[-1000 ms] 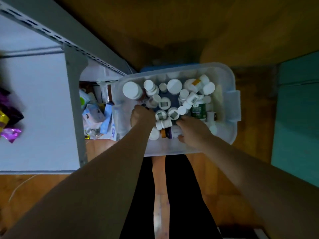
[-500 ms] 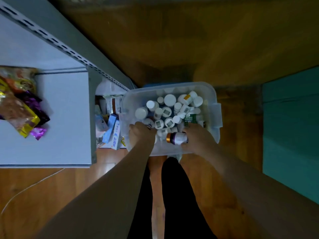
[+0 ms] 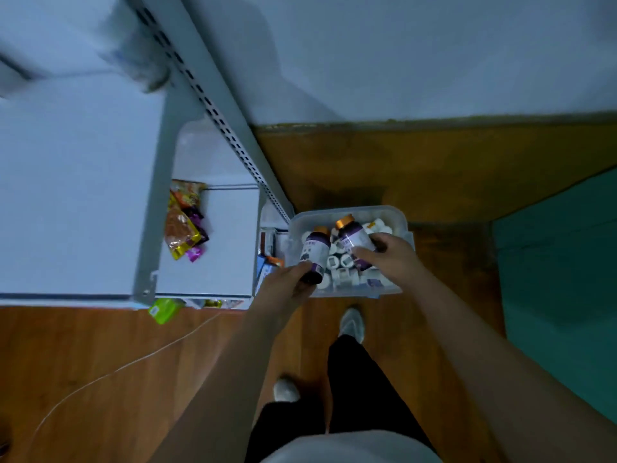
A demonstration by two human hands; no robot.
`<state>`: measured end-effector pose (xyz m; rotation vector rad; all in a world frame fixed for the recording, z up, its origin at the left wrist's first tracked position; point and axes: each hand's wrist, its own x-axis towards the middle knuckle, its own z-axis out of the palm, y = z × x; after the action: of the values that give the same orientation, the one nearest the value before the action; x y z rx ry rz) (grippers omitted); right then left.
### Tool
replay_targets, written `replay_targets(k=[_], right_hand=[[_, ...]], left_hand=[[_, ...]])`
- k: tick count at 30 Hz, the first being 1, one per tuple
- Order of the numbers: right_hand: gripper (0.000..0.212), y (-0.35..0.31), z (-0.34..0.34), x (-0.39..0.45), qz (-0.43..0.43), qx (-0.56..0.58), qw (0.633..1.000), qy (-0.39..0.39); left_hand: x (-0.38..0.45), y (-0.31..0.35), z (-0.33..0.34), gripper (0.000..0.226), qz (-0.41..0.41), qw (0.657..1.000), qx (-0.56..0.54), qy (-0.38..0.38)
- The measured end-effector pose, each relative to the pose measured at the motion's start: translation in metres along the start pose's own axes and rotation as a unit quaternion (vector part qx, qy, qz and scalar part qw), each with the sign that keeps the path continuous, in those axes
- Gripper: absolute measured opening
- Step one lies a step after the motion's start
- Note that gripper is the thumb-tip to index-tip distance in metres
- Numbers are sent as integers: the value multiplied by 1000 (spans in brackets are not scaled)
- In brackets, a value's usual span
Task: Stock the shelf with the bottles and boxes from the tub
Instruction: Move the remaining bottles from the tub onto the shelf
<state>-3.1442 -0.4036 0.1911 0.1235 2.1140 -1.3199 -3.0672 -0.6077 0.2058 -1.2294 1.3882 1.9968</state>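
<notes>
A clear plastic tub [image 3: 405,230] stands on the wooden floor, full of several white-capped bottles [image 3: 340,262]. My left hand [image 3: 287,289] grips a purple bottle with an orange cap [image 3: 315,253] by its base, lifted above the tub's left side. My right hand [image 3: 390,259] holds a second purple bottle with an orange cap [image 3: 354,238] above the tub's middle. The white metal shelf [image 3: 83,195] rises at the left, its boards seen from above.
Colourful snack packets [image 3: 183,225] lie on a lower shelf board. Small boxes [image 3: 267,265] sit on the bottom shelf beside the tub. A green packet [image 3: 163,310] pokes out at the shelf's front edge. A white cable [image 3: 133,362] crosses the floor. A teal mat [image 3: 561,295] lies at right.
I have stood up, so the tub looks smaller and farther. Both hands came up out of the tub, each now holding a purple bottle; the left held none before.
</notes>
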Motion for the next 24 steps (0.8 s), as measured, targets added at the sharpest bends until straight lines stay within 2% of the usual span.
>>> replay_targets(k=[3,6,9,12,15,18,24], right_hand=[[16,-48,0,-41,-18,76,997,27],[32,-98,2,-81,-65,116,988,79],[45,-153,12,-128,-122,151,976,102],[48,-202,32,-176,-187,154,965,99],[41,-241,66,-215,-253,162,951,71],[32,-273,112,-245,-303,170,938,24],[35,-314,215,-268,-351,129,926,-43]], left_hand=[[-58,21,-13,23,56,995,-12,-81],[-116,44,-27,42,126,980,-32,-149],[-173,59,-48,47,206,956,-49,-201],[-225,67,-75,44,287,926,-75,-233],[-264,68,-116,45,362,907,-71,-204],[-292,62,-167,41,429,897,-20,-101],[-334,49,-260,30,469,881,-60,13]])
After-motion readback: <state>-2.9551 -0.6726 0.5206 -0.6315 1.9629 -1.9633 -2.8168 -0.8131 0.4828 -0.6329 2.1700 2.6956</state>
